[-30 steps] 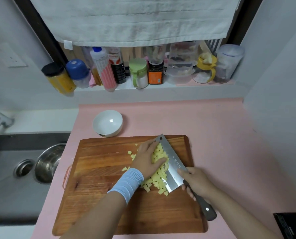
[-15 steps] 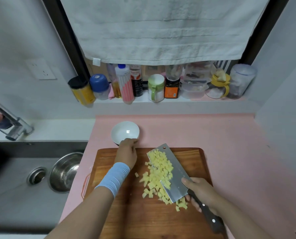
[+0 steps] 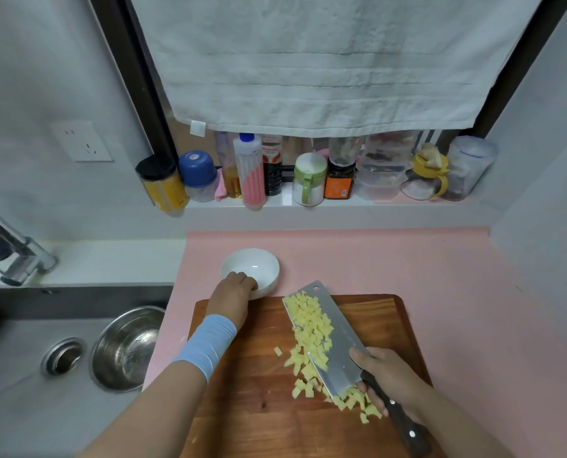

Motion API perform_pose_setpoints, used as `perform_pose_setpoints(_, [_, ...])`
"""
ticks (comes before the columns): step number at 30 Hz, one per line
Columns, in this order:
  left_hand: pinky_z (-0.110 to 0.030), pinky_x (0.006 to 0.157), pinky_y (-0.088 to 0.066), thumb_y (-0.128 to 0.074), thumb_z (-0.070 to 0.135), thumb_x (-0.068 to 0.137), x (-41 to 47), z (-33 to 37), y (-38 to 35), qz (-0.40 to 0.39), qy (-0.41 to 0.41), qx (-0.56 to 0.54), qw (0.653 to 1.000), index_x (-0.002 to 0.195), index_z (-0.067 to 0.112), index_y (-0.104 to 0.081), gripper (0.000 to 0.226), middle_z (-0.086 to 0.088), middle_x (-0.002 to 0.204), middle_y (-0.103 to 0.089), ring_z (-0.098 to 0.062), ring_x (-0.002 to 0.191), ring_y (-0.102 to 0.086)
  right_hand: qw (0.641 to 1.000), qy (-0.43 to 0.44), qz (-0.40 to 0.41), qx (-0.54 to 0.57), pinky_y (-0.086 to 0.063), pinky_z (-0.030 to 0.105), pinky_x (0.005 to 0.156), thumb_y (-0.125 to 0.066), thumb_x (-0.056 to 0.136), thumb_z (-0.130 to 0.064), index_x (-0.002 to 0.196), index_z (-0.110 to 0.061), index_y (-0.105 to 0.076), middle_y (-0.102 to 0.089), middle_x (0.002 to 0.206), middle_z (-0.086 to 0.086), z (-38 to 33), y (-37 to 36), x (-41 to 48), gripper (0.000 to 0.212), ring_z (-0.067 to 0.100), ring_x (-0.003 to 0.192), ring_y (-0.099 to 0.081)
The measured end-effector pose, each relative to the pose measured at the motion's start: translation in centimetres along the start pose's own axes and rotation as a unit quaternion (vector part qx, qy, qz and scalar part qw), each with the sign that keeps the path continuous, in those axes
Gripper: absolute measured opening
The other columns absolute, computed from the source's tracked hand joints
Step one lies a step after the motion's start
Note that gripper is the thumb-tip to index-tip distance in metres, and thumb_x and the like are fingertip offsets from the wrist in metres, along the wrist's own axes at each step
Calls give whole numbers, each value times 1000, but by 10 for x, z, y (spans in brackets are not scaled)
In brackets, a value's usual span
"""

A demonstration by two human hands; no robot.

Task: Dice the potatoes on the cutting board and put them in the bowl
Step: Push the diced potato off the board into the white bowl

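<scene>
Left hand (image 3: 234, 296) grips the round white bowl (image 3: 259, 263) by the far edge of the wooden cutting board (image 3: 242, 408); right hand (image 3: 389, 380) clasps a steel cleaver (image 3: 341, 345) carrying yellow diced potato (image 3: 311, 322).

Bare forearms; light blue ribbed wristband (image 3: 209, 343) on the left wrist

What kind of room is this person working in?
Most likely a home kitchen: a sink with a tap, a cutting board of diced potato, and a ledge lined with jars and bottles.
</scene>
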State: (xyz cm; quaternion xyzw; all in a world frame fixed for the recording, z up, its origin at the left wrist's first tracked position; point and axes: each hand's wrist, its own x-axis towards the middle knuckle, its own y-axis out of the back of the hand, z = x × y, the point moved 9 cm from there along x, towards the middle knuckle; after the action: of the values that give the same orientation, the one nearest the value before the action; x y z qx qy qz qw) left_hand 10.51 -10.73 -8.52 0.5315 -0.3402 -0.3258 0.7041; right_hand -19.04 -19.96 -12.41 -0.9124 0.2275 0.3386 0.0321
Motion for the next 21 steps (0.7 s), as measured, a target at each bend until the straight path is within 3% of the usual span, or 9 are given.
perform_pose_setpoints(2, [-31,54,-49,-74,-20,47,-19,-1,0,11,-32,23,999,81,13,-72,48,-5,77,-65,-31,72,-64,1000,-2,-5,11,-39,30,45,-51,104,-45,116,-5,-65,-58,72,12,-3,-4,-2,45,17,40,-39])
perform_pose_setpoints(3, [-29,52,-47,-77,-18,43,-28,-2,1,19,-37,25,999,77,15,-71,49,-3,74,-64,-28,68,-63,1000,-4,-8,16,-38,29,45,-52,104,-45,117,-2,-64,-58,72,13,-5,-6,-3,46,16,40,-39])
perform_pose_setpoints(9, [-28,56,-52,-84,-6,49,-86,-2,4,35,-47,-10,998,81,21,-70,44,4,78,-65,-22,69,-61,999,-3,-28,34,-36,25,40,-54,104,-41,113,-1,-60,-56,72,13,-17,-20,-16,42,16,39,-39])
perform_pose_setpoints(12, [-35,61,-53,-79,5,64,-116,3,3,23,-47,-29,998,86,25,-68,31,7,83,-64,-20,75,-59,999,5,-40,22,-36,25,40,-54,104,-42,108,-4,-62,-56,73,13,-25,-28,-21,39,16,40,-39])
perform_pose_setpoints(16, [-38,73,-52,-57,16,78,-145,8,12,25,-50,-101,993,90,23,-66,16,7,88,-62,-16,84,-54,998,16,-59,0,-36,24,40,-54,104,-42,103,-13,-64,-55,71,11,-34,-46,-26,31,15,40,-40])
perform_pose_setpoints(19, [-30,87,-47,-46,18,82,-150,-10,32,90,62,-231,967,99,21,-65,26,9,99,-60,-11,96,-54,998,13,-57,-8,-37,24,39,-55,104,-41,111,-12,-65,-56,68,10,-41,-60,-27,31,15,40,-41])
perform_pose_setpoints(21, [-30,94,-44,-44,26,85,-144,-14,56,154,84,-281,943,109,22,-63,30,9,110,-58,-8,106,-51,998,8,-54,-9,-36,24,38,-55,104,-39,117,-8,-63,-55,65,9,-45,-68,-25,34,15,39,-41])
